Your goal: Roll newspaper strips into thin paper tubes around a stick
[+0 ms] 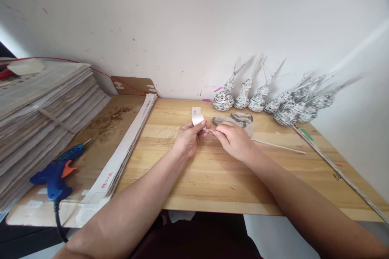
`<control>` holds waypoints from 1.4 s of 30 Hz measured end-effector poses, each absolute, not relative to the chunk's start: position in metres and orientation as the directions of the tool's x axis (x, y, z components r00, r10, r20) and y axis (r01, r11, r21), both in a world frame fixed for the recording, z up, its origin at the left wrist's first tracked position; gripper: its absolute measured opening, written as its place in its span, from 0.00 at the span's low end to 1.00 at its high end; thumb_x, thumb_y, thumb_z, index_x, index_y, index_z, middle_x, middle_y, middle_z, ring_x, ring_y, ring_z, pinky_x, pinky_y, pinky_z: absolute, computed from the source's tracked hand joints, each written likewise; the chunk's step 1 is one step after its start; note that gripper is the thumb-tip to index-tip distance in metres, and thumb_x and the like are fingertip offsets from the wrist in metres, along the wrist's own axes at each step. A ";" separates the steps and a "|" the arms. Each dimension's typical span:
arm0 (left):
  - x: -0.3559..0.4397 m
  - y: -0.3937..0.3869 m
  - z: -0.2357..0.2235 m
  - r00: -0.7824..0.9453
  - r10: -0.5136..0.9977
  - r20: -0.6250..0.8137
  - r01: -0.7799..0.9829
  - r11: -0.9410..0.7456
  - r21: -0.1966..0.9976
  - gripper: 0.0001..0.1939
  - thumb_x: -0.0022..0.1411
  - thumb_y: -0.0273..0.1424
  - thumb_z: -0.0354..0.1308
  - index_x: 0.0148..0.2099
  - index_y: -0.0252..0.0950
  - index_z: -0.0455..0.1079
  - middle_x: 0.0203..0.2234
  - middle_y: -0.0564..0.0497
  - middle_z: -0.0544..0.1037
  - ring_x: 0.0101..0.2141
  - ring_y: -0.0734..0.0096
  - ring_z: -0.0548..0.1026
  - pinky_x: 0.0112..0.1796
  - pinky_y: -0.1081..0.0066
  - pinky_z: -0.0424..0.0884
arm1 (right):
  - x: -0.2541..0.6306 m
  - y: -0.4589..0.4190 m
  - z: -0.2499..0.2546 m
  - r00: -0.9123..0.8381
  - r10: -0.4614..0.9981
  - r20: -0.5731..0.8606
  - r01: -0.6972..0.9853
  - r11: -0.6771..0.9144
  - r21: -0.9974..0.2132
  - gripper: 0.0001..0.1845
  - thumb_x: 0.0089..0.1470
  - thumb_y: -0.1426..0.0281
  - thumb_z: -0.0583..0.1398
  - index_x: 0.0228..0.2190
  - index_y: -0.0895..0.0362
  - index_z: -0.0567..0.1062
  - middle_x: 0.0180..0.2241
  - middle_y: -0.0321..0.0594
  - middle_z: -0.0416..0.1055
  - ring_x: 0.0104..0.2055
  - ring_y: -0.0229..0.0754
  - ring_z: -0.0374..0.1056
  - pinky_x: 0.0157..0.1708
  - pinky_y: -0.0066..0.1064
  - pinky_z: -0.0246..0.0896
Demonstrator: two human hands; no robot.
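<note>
Above the middle of the table, my left hand (190, 138) pinches a strip of white printed paper (197, 117), whose wide end stands up past the thumb. The strip narrows to a thin twist between my two hands. My right hand (232, 137) is closed on that twisted part, thumb against fingers. From behind my right hand a thin rolled paper stick (281, 146) runs right, close to the tabletop. Whether it is one piece with the strip is hidden by the hand. Just behind my right hand lies a pair of grey-beige work gloves (247, 123).
Several woven paper gourd shapes (223, 100) stand along the wall at the back right. A long paper rod (334, 166) lies along the right side. At left are a tall newspaper stack (45, 105), narrow paper strips (133, 137) and a blue glue gun (57, 174) with its cord.
</note>
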State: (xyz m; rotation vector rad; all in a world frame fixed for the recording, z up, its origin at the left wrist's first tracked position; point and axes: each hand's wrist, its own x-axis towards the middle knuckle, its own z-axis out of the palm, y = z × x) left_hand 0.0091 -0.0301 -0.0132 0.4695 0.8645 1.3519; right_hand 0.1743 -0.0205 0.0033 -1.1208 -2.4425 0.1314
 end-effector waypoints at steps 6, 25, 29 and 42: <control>0.009 -0.029 -0.013 -0.027 0.960 -0.279 -0.654 0.194 0.731 0.04 0.54 0.23 0.63 0.34 0.27 0.74 0.26 0.46 0.79 0.20 0.81 0.73 0.25 0.82 0.72 | 0.174 -0.022 0.000 -0.487 0.775 0.402 0.687 0.625 -0.370 0.10 0.58 0.67 0.57 0.41 0.56 0.70 0.40 0.45 0.73 0.41 0.45 0.69 0.40 0.35 0.60; 0.009 -0.028 -0.016 -0.037 0.962 -0.269 -0.653 0.180 0.735 0.05 0.54 0.24 0.64 0.35 0.27 0.73 0.26 0.45 0.79 0.20 0.81 0.73 0.23 0.82 0.72 | 0.175 -0.026 0.007 -0.515 0.796 0.318 0.712 0.604 -0.357 0.13 0.62 0.68 0.51 0.30 0.56 0.72 0.27 0.38 0.71 0.30 0.40 0.66 0.31 0.31 0.54; 0.008 -0.028 -0.017 -0.043 0.957 -0.287 -0.641 0.194 0.742 0.05 0.55 0.24 0.63 0.34 0.26 0.73 0.27 0.44 0.79 0.19 0.81 0.73 0.23 0.82 0.72 | 0.176 -0.023 0.004 -0.542 0.821 0.180 0.723 0.564 -0.398 0.15 0.63 0.68 0.49 0.27 0.56 0.70 0.27 0.38 0.72 0.30 0.39 0.66 0.31 0.31 0.52; 0.008 -0.029 -0.015 -0.040 0.958 -0.283 -0.651 0.190 0.735 0.04 0.56 0.23 0.63 0.34 0.27 0.72 0.26 0.45 0.78 0.20 0.81 0.73 0.24 0.83 0.71 | 0.176 -0.025 0.006 -0.561 0.788 0.253 0.709 0.615 -0.345 0.15 0.63 0.67 0.49 0.28 0.56 0.68 0.25 0.38 0.68 0.29 0.39 0.63 0.30 0.30 0.51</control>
